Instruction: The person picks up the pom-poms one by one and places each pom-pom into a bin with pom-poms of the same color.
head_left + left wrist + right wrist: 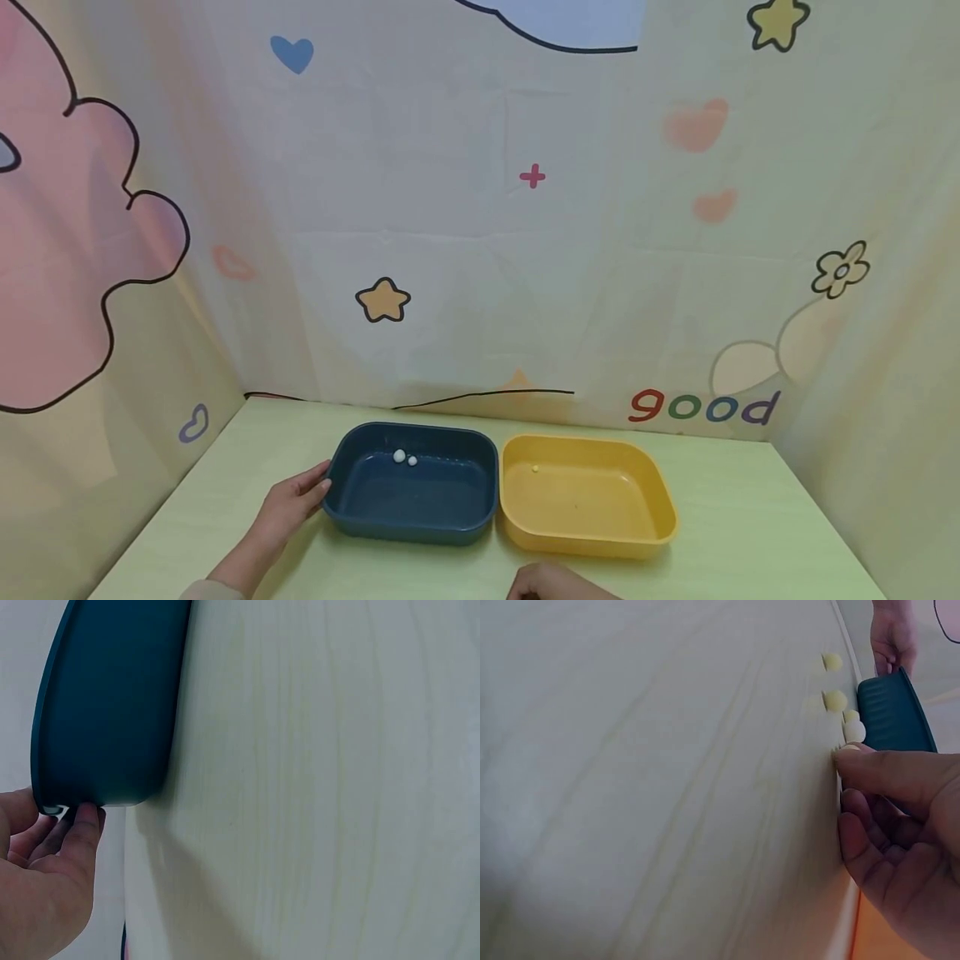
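Note:
My left hand (288, 504) holds the left end of the dark blue basin (412, 532). In the left wrist view, the thumb lies at the rim of the basin (112, 705) and the fingers touch its outer wall. Two small white balls (399, 456) lie inside it. My right hand (558, 583) shows only partly at the head view's bottom edge. In the right wrist view, the right hand (900, 832) is low at the table with curled fingers, beside a white ball (855, 733) and several yellow balls (835, 701). Whether its fingertips pinch a ball is unclear.
Against the blue basin's right side stands a yellow basin (585, 546), with one tiny yellow ball (536, 469) inside. Both basins are on a pale table (750, 517). A printed curtain (450, 192) hangs behind and along the sides.

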`<state>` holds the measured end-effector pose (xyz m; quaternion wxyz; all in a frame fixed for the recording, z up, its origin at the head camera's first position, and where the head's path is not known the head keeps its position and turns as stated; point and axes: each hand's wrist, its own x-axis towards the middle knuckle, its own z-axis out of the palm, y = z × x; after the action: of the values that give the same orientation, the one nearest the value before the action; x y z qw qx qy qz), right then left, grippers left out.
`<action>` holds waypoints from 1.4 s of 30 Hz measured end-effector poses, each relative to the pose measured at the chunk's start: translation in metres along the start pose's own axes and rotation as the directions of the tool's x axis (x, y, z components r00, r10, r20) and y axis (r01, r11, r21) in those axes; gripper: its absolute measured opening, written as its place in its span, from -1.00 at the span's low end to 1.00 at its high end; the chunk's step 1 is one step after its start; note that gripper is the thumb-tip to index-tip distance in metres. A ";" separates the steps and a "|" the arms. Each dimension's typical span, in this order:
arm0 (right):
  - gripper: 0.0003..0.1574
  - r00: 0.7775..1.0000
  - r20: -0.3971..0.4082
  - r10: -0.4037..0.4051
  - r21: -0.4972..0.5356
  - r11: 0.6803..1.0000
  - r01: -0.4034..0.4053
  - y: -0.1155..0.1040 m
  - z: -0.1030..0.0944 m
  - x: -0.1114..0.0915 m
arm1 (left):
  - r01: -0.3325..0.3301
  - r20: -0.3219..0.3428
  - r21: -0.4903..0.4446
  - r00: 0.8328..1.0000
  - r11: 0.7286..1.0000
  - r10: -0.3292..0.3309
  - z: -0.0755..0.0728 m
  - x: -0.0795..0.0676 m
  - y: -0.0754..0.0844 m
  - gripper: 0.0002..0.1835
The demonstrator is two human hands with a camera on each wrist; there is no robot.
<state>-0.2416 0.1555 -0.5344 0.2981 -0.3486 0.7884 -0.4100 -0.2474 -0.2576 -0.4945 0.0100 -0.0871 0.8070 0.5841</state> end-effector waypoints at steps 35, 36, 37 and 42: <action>-0.76 0.945 -0.158 0.287 0.287 0.929 -0.234 -0.052 -0.015 -0.031 | -0.008 -0.015 0.001 1.000 1.000 0.008 0.001 -0.001 0.002 -0.49; -0.77 0.940 -0.164 0.299 0.291 0.925 -0.244 -0.054 -0.017 -0.032 | -0.005 -0.016 0.002 1.000 1.000 0.005 0.001 -0.001 0.002 -0.49; -0.77 0.935 -0.168 0.313 0.297 0.920 -0.254 -0.056 -0.019 -0.033 | -0.008 -0.014 0.006 1.000 1.000 0.008 0.001 0.000 0.002 -0.48; -0.68 0.942 -0.208 0.263 0.287 0.937 -0.198 -0.062 -0.032 -0.038 | 0.003 -0.017 0.006 1.000 1.000 -0.003 0.002 0.000 0.002 -0.49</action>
<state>-0.2249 0.1739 -0.4586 0.2889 -0.1576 0.7935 -0.5120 -0.2477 -0.2550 -0.4930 0.0041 -0.0935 0.8086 0.5808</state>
